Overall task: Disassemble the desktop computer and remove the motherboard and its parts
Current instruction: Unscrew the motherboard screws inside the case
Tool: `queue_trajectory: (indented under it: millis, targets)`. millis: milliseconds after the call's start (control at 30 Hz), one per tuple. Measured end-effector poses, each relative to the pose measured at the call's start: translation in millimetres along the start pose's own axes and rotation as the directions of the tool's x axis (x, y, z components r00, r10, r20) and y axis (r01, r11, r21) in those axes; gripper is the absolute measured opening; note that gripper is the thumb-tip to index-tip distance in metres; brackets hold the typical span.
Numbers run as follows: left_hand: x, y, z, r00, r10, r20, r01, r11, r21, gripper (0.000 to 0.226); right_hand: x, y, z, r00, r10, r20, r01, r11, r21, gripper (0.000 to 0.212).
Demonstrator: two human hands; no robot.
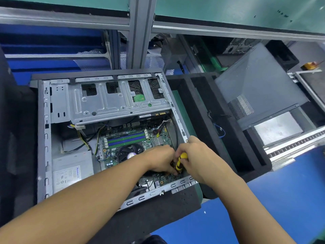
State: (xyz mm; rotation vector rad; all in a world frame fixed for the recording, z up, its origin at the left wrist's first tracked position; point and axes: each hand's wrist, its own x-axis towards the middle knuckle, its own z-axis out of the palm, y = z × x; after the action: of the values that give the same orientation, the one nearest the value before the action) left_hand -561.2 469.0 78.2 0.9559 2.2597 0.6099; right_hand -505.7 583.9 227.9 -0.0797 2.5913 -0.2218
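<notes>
evidently a motherboard (133, 136) screw is being undone: right hand (195, 155) grips a yellow-and-black screwdriver (181, 162) at the near right corner of the open case (44, 138), left hand (161, 160) curled about its tip. next likely calls for steady turning, then lifting the screw.

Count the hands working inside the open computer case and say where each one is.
2. The right hand grips the yellow-and-black screwdriver by the case right wall. The left hand reaches over the motherboard, fingers at the tool's lower end. None seem hidden.
</notes>
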Motion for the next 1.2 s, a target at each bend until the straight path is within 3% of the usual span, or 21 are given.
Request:
queue_trajectory:
  millis: [233,433,600,767,867,1033,1200]
  targets:
    - [-0.5,-0.5,-0.1,0.999,0.013,-0.047,-0.014,1.000,-0.023,0.033,2.0,2.9,0.2,0.996,-0.085,-0.011,0.086,0.996,0.037,0.019]
    - [1.1,-2.0,1.1,0.999,-0.010,-0.032,0.010,1.000,-0.002,0.040,4.1,1.5,8.2,0.993,0.035,-0.116,-0.048,0.993,-0.111,0.031]
    - [0.2,-2.2,1.2,0.999,0.030,-0.035,-0.029,0.999,0.013,0.036,0.1,-0.5,2.0,0.999,-0.025,-0.040,0.022,0.996,-0.081,0.011]
    - [0.7,-1.4,-0.2,0.998,0.049,-0.026,-0.050,0.999,-0.014,0.031,-3.9,-1.4,-0.6,0.998,-0.031,0.056,0.036,0.995,-0.098,0.024]
    - [2.5,-0.7,0.6,0.999,0.030,-0.038,-0.030,1.000,0.006,0.034,-5.2,-2.6,0.6,0.999,-0.051,0.018,0.052,0.998,-0.035,0.011]
    - [0.2,1.8,-1.5,0.996,0.065,-0.065,-0.061,0.996,0.060,0.038,-6.0,-3.3,4.7,0.990,0.053,-0.129,-0.059,0.997,-0.043,0.019]
    - [-1.6,2.7,-1.1,0.997,0.066,-0.037,-0.065,0.997,0.038,0.029,-9.2,-3.1,3.8,0.994,0.088,-0.066,-0.090,0.995,-0.034,0.011]
